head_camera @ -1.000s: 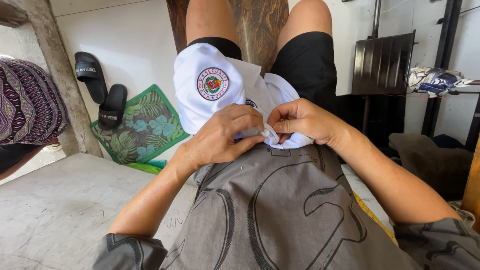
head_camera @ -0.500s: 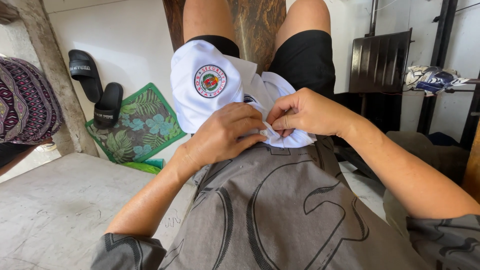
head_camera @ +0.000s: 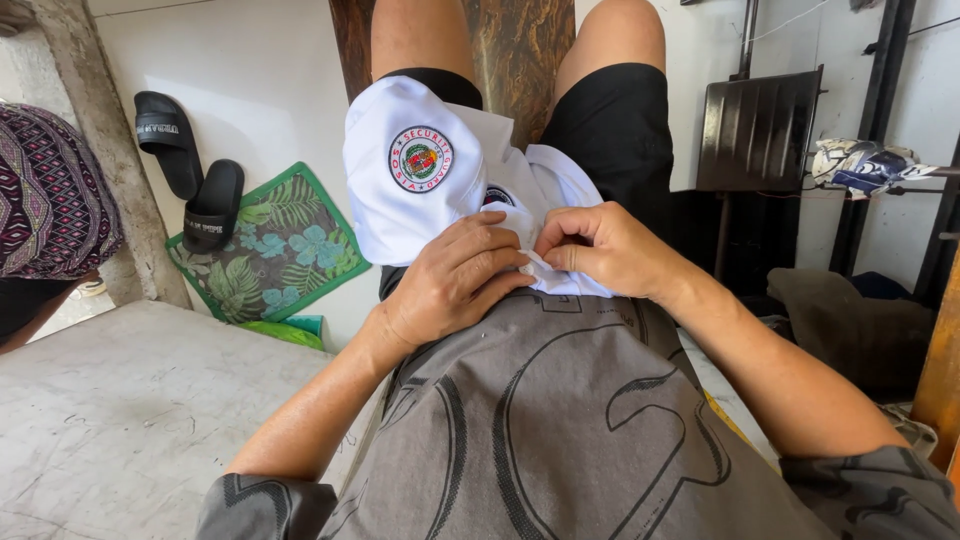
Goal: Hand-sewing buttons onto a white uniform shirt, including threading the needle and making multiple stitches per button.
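A: Where is the white cloth shirt with a round embroidered patch [head_camera: 420,175] found?

B: On the lap. Its hem is pinched by the left hand [head_camera: 455,285] and the right hand [head_camera: 600,250], right of the black slippers [head_camera: 190,170].

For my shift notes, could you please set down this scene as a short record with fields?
setting: seated person, seen from a head camera looking down at the lap
left hand: left hand pinches a fold of the white garment
right hand: right hand pinches the same fold, fingertips meeting the left's
garment: white, with a round embroidered patch, lying over the black shorts
clothing: grey printed shirt
floor, left: black slippers beside a green leaf-patterned mat
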